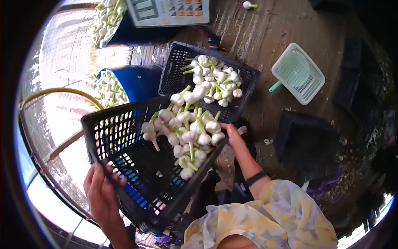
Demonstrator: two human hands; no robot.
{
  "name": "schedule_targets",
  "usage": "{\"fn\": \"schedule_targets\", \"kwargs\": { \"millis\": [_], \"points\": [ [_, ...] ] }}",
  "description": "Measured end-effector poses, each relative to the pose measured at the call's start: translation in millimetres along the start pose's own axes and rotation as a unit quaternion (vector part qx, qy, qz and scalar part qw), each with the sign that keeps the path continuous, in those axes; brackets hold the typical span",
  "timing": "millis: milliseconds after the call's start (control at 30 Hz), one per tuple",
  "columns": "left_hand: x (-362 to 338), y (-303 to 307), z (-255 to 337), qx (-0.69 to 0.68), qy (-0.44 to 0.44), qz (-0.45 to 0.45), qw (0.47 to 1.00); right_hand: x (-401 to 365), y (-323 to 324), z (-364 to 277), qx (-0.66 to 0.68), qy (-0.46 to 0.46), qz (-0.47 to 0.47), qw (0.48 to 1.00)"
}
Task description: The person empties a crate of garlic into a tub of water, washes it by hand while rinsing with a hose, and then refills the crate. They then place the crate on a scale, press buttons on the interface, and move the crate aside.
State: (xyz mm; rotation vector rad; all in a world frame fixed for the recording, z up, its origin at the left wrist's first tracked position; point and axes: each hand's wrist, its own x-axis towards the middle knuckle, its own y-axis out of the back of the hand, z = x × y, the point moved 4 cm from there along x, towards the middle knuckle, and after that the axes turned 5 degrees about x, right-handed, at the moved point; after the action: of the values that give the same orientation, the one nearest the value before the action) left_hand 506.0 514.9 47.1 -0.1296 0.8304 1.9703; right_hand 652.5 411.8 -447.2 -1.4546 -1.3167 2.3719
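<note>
A black slatted plastic crate (137,166) hangs tilted in front of me, held at both ends. My left hand (101,186) is closed around its near left rim. At the right end, my right hand (230,132) grips the crate's rim, its fingers partly hidden. White garlic bulbs (188,135) with green stems are heaped toward the crate's far right side. Just beyond stands a second dark crate (170,79), with more garlic bulbs (215,79) in it. The two heaps meet where the crates overlap in view.
Blue containers of garlic (137,81) stand at the left. A scale with a keypad (170,12) sits at the top. On the wooden floor lie a pale green handled basket (298,72) and a loose bulb (247,5). Dark crates (304,139) are at the right.
</note>
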Motion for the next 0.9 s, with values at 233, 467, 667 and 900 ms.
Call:
{"fn": "schedule_targets", "kwargs": {
  "millis": [233,467,667,900],
  "points": [
    [32,27,1,0.016,0.04,-0.003,0.999,2,-16,42,0.075,0.018,0.139,0.987],
    [4,35,27,-0.019,-0.002,-0.04,0.999,-20,-63,9,0.019,0.016,0.043,0.999],
    [55,0,20,0.001,0.025,-0.034,0.999,76,1,53,0.031,-0.089,-0.05,0.994],
    [15,15,46,-0.02,0.008,-0.043,0.999,-5,-54,10,0.061,-0.019,0.01,0.998]
  ]
}}
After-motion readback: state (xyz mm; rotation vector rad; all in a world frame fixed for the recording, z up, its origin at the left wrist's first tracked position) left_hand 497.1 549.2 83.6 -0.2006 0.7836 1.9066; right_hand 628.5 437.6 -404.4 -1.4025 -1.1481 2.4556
